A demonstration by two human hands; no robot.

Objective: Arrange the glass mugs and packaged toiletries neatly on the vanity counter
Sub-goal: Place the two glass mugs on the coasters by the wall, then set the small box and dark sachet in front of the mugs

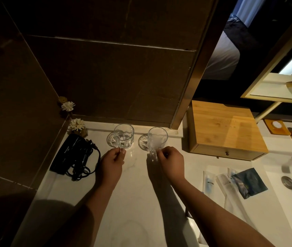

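Observation:
Two clear glass mugs stand upright side by side near the back edge of the white vanity counter (138, 184). My left hand (112, 162) pinches the handle of the left mug (124, 135). My right hand (171, 161) grips the handle of the right mug (156, 140). Both mugs rest on the counter. To the right, beside the sink, lie packaged toiletries: a white toothbrush packet (209, 180), another white packet (226, 180) and a dark blue sachet (250, 182).
A black hair dryer with coiled cord (74, 155) lies at the left. Small white flower ornaments (76, 124) sit in the back left corner. A wooden drawer box (227, 129) stands at the right of the mugs. The sink with its drain (287, 181) is at the far right.

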